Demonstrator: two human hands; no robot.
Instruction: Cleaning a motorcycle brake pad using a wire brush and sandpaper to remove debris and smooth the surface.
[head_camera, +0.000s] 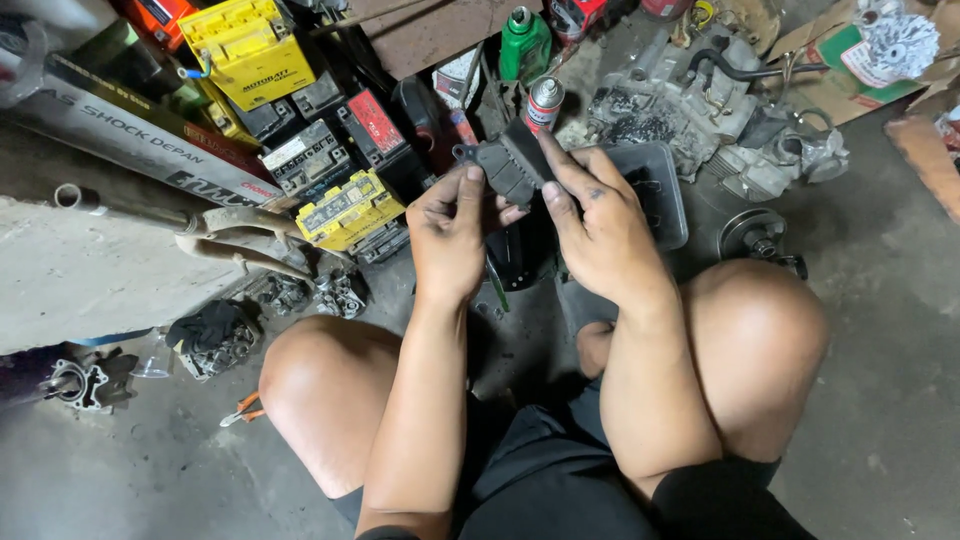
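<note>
I squat on a concrete floor and hold a small dark grey finned block (510, 165) up in front of me with both hands. My left hand (450, 235) grips its lower left side, thumb on the face. My right hand (600, 225) holds its right edge, thumb pressed on the front. Both hands are smeared with grease. Below the hands a black plastic part (520, 260) lies on the floor, partly hidden.
Several motorcycle batteries, yellow (245, 50) and black (310, 155), pile at the left. A spray can (543, 103), a green bottle (524, 42), an engine casing (690, 110), a dark tray (660, 185) and a concrete slab (90, 270) surround me. Pliers (243, 410) lie by my left knee.
</note>
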